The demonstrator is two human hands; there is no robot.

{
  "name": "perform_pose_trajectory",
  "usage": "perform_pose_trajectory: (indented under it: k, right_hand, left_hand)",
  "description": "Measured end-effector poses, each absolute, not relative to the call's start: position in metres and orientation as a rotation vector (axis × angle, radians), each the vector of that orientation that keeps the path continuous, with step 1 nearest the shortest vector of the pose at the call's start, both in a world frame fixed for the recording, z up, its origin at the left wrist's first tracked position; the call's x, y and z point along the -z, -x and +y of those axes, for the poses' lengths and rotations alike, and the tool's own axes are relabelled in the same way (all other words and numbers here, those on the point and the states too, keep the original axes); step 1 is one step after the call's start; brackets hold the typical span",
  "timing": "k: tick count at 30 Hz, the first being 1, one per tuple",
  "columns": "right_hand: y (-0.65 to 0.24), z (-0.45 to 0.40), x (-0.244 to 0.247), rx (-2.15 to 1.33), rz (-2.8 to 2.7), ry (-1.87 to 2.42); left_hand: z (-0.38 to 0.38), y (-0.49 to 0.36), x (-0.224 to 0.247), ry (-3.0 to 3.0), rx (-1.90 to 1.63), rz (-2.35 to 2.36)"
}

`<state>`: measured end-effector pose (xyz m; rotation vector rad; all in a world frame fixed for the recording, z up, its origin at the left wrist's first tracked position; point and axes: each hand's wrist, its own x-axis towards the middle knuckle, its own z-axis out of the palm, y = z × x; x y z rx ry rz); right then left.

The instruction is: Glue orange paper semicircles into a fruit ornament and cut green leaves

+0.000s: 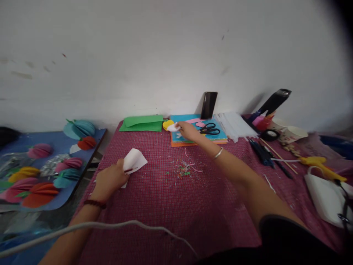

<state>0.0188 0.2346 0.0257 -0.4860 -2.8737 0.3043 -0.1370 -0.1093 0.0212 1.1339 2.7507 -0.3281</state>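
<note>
My left hand (111,177) is closed on a curled sheet of white paper (135,159) at the left of the table. A thin dark red stick-like thing (130,170) pokes out beside the paper; its kind is unclear. My right hand (187,130) reaches to the back of the table, pinching a small white paper piece (173,127). Just beyond that piece lies a yellow paper shape (168,124). Below the right hand is a stack of blue and orange sheets (175,140), with black-handled scissors (211,129) and a pink paper piece (200,124) on it.
Green sheets (142,123) and a phone (209,105) stand by the wall. Paper shreds (185,169) litter the middle. White strips (237,125), paper cups (293,134) and a yellow glue gun (322,167) are right. Paper pumpkins (41,194) sit left. A white cable (129,223) crosses the front.
</note>
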Motion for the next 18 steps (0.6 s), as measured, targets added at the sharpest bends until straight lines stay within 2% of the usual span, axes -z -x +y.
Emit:
perform_pose_trajectory:
  k: [3, 8, 13, 18]
  right_hand:
    - [-0.003, 0.241, -0.027, -0.302, -2.917, 0.526]
    - [0.023, 0.223, -0.026, -0.406, -3.042, 0.263]
    - [0.066, 0.212, -0.022, -0.299, -2.962, 0.31]
    - [0.06, 0.179, -0.001, -0.247, -3.031, 0.089]
  left_hand:
    - [-0.109, 0.135, -0.022, -1.148, 0.344, 2.762]
    - [-0.11, 0.137, -0.018, -1.181, 0.34, 2.782]
    - [-0.11, 0.135, -0.018, -1.169, 0.335, 2.791]
    - [-0.109, 0.132, -0.021, -1.141, 0.335, 2.798]
